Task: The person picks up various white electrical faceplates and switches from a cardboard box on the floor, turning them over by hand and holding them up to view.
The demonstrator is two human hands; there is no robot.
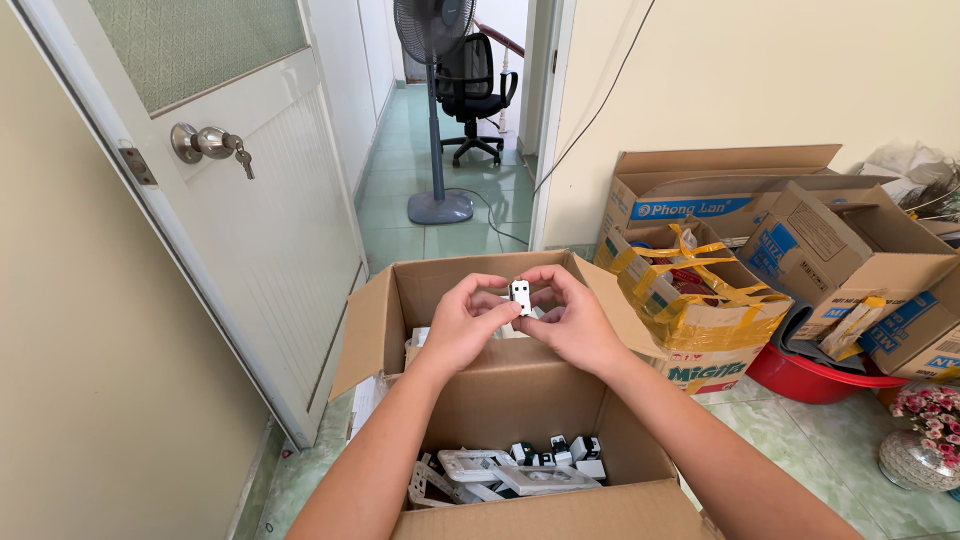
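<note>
A single view comes from the person's head, looking forward and somewhat downward. Both forearms reach in from the bottom edge, close to the lens, over an open cardboard box (520, 400) at near range. Farther off, the view faces an open doorway (450, 120) and corridor at top centre, with a white door (230, 200) close at left and stacked cartons (800, 250) at right.

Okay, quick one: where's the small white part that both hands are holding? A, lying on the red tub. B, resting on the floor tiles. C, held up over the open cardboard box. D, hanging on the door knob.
C: both hands, left and right, pinch the white part in the air above the open box, touching nothing else.
</note>
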